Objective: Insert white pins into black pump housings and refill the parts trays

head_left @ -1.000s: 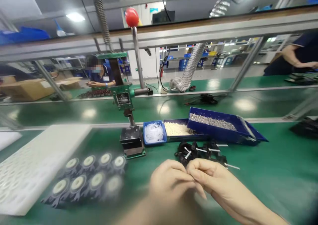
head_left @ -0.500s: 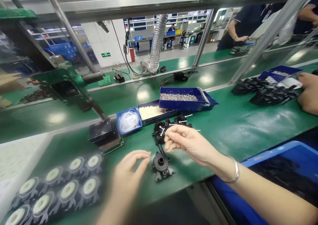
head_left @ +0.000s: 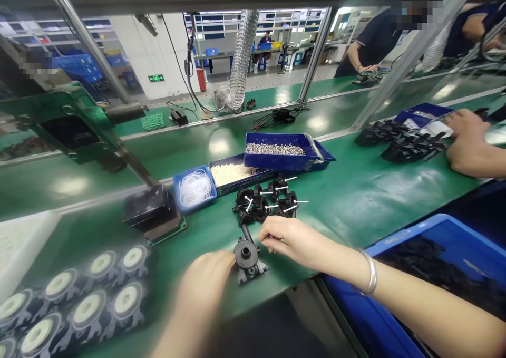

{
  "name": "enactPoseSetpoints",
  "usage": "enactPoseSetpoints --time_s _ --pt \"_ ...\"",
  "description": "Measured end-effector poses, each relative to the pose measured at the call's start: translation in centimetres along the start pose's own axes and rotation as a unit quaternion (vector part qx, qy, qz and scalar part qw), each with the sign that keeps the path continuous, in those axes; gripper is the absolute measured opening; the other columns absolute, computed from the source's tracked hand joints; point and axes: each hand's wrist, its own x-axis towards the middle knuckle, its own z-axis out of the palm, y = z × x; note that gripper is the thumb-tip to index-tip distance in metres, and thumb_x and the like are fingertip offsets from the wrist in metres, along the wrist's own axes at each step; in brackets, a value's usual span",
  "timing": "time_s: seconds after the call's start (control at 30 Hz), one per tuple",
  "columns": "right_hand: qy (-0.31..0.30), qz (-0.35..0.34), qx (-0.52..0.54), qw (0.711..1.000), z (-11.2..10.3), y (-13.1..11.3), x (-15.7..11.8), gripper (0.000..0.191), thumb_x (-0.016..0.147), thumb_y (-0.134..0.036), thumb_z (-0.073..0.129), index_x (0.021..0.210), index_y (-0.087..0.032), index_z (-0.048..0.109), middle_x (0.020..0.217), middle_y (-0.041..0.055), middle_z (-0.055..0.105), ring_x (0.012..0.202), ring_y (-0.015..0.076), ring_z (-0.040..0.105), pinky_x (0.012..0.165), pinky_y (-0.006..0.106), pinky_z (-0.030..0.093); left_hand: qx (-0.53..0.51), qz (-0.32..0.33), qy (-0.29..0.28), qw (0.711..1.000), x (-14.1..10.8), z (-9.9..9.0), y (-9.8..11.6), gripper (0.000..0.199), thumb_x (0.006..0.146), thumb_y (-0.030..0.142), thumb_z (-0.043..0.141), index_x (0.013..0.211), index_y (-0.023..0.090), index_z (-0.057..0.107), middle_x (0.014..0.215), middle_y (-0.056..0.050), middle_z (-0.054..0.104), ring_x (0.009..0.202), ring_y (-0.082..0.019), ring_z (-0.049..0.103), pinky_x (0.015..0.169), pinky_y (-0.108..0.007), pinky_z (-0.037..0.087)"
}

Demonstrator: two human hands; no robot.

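Note:
A black plastic housing [head_left: 245, 253] with a round disc, a hollow centre post and a forked foot lies on the green bench. At its left rim is my left hand [head_left: 207, 276], slightly blurred, its fingers closed against the edge. My right hand [head_left: 286, 238] hovers at the housing's right side with thumb and fingers pinched; whatever they hold is too small to make out. Just beyond stands a cluster of black parts [head_left: 263, 206] with thin white sticks poking out.
Behind are blue bins of small metal pieces [head_left: 275, 149], cream pieces [head_left: 233, 173] and clear rings [head_left: 194, 187]. A press [head_left: 152, 205] stands left, above rows of housings with white rings [head_left: 89, 306]. At right are a blue crate [head_left: 438, 226] and a co-worker's hand [head_left: 468, 131].
My left hand has come up to the housing's left edge. My right hand has lowered from above the parts cluster to beside the housing. The view has shifted slightly.

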Motion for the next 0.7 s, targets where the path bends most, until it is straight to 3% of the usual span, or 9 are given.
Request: enactPoseSetpoints --time_s 0.27,0.47,0.6,0.7 --pt "-0.062 -0.059 -0.071 0.994 0.1 -1.5 0.4 0.019 0.098 -0.012 0.043 0.101 -0.015 0.061 0.096 0.0071 0.06 0.085 0.017 0.059 0.076 0.029 0.05 0.02 0.013 -0.013 1.0 -0.1 -0.2 0.4 0.023 0.096 0.013 0.045 0.109 0.014 0.064 0.1 -0.009 0.075 0.087 -0.022 0.071 0.075 -0.034 0.059" --pt "-0.089 -0.051 -0.111 0.988 -0.4 -2.6 0.5 0.02 0.097 -0.009 0.042 0.102 -0.012 0.061 0.093 0.0081 0.059 0.082 0.018 0.058 0.075 0.031 0.051 -0.018 -0.045 0.021 0.999 0.0 0.0 1.1 0.022 0.096 0.019 0.048 0.114 0.017 0.061 0.1 -0.006 0.076 0.086 -0.018 0.073 0.076 -0.029 0.06" --pt "-0.079 -0.055 -0.089 0.991 -0.6 -2.5 0.0 0.019 0.099 -0.012 0.043 0.11 -0.014 0.059 0.099 0.0073 0.058 0.087 0.0169 0.058 0.078 0.03 0.052 -0.032 -0.074 0.037 0.996 0.0 0.2 1.4 0.018 0.096 0.025 0.049 0.109 0.018 0.06 0.095 -0.004 0.076 0.083 -0.019 0.074 0.073 -0.03 0.062" --pt "-0.044 -0.056 -0.085 0.994 -0.2 -2.0 -0.7 0.02 0.099 -0.014 0.044 0.114 -0.016 0.056 0.102 0.0071 0.058 0.092 0.017 0.059 0.083 0.03 0.053 -0.034 -0.048 0.04 0.997 -0.3 0.4 1.2 0.017 0.096 0.021 0.049 0.109 0.016 0.059 0.096 -0.006 0.076 0.085 -0.02 0.073 0.075 -0.031 0.062"
